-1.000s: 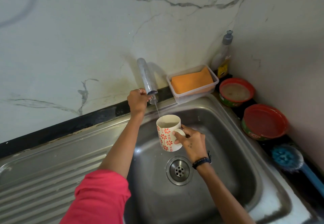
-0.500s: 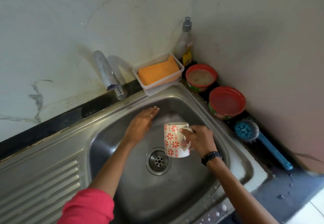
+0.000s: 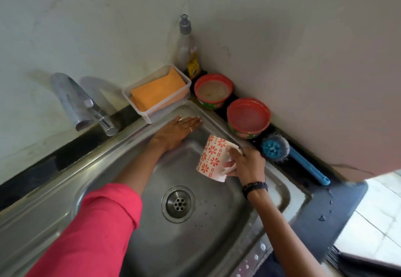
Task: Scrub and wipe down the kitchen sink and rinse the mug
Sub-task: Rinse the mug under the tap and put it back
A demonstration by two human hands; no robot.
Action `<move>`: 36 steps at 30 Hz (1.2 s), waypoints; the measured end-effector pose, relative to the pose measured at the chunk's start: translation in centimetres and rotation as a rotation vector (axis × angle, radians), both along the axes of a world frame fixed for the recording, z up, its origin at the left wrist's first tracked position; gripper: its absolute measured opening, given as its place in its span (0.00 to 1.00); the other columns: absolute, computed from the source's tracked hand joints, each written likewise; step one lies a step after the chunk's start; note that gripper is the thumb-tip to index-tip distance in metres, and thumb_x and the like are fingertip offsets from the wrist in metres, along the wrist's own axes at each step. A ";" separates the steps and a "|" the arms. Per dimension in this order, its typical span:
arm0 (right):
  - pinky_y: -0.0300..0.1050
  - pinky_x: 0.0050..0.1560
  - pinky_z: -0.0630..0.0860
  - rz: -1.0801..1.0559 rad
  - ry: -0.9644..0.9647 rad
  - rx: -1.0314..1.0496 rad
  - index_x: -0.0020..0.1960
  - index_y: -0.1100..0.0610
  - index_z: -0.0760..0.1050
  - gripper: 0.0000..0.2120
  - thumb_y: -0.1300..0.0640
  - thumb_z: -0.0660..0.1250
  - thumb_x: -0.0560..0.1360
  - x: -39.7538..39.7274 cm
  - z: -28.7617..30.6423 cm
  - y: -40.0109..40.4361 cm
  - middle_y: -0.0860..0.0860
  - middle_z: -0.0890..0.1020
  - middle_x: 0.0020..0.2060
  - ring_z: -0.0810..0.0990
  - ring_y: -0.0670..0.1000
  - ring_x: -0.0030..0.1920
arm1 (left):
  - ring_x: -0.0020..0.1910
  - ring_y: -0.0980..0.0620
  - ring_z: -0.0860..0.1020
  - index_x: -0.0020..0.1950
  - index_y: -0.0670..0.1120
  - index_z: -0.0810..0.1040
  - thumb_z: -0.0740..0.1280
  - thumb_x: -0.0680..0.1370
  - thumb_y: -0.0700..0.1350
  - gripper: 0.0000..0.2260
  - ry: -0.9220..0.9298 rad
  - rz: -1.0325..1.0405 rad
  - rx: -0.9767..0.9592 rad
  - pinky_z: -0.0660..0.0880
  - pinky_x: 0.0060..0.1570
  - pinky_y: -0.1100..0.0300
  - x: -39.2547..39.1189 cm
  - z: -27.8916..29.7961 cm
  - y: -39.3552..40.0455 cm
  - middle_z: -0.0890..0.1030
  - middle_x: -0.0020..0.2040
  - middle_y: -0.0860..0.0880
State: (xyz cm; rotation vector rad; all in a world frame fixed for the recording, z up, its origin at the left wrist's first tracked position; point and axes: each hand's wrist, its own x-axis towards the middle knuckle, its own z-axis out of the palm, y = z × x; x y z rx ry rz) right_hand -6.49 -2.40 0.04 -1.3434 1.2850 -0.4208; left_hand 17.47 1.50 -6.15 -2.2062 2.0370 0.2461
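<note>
In the middle of the frame the right hand (image 3: 246, 164) holds the tilted mug (image 3: 213, 158) by its handle, probably to pour water, while the flat, open left hand (image 3: 176, 130) rubs the sink (image 3: 217, 233) wall.

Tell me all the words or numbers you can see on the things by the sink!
None can be read.
Soap bottle: its yellow label has dark marks, too blurred to read.
Two red-rimmed tubs: green printed sides, too small and blurred to read.
Mug, held by the right hand: only red flowers and bars, no words.
</note>
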 end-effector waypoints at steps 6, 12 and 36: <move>0.53 0.36 0.81 0.141 0.100 -0.051 0.36 0.59 0.75 0.11 0.58 0.65 0.76 -1.3 0.5 2.5 0.56 0.83 0.31 0.84 0.52 0.32 | 0.76 0.53 0.48 0.77 0.48 0.45 0.63 0.76 0.36 0.36 0.067 0.054 -0.067 0.42 0.73 0.56 -1.4 -1.2 0.9 0.48 0.77 0.50; 0.60 0.38 0.81 0.060 -0.051 0.089 0.38 0.65 0.75 0.10 0.61 0.66 0.75 0.1 2.4 2.4 0.60 0.82 0.34 0.83 0.57 0.34 | 0.75 0.55 0.44 0.77 0.50 0.44 0.59 0.75 0.31 0.37 0.098 -0.001 -0.051 0.40 0.72 0.55 -3.0 -0.4 3.1 0.45 0.77 0.52; 0.32 0.32 0.74 0.660 0.125 -0.523 0.45 0.61 0.78 0.08 0.56 0.66 0.76 -8.7 7.3 4.5 0.51 0.82 0.36 0.79 0.41 0.30 | 0.69 0.47 0.66 0.71 0.41 0.66 0.61 0.79 0.40 0.20 0.680 0.425 -0.023 0.62 0.66 0.57 -16.2 1.9 11.6 0.69 0.70 0.44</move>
